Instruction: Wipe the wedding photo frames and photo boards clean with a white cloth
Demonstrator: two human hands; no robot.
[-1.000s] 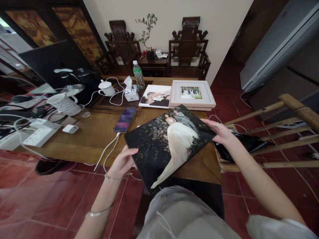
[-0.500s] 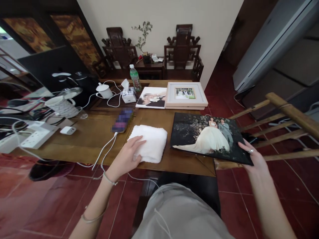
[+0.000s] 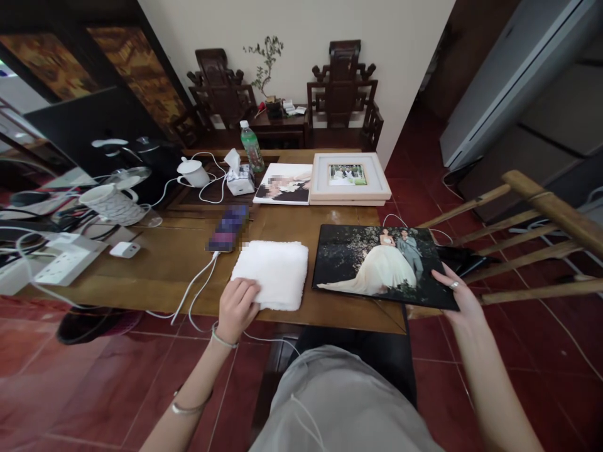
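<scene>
A folded white towel (image 3: 276, 273) lies near the front edge of the table. My left hand (image 3: 238, 304) has its fingers curled over the towel's near left corner, pinching it; the thumb is partly hidden. To the right, my right hand (image 3: 456, 292) grips the lower right corner of a dark wedding photo panel (image 3: 351, 257), thumb on top and a ring on one finger. The panel shows a couple, with a long white gown spread out. Its left part is over the table, and its right end sticks out past the table's edge.
Behind lie a flat photo print (image 3: 282, 185) and a pale framed photo (image 3: 384, 188). A phone (image 3: 229, 227) with its cable is left of the towel. Further back are a tissue box (image 3: 241, 181), bottle (image 3: 252, 147) and lidded cup (image 3: 194, 174). A wooden chair (image 3: 551, 201) stands right.
My left hand has gone from lying spread on the towel to curling its fingers at the near left corner. The panel, held by my right hand, has shifted slightly left and lower.
</scene>
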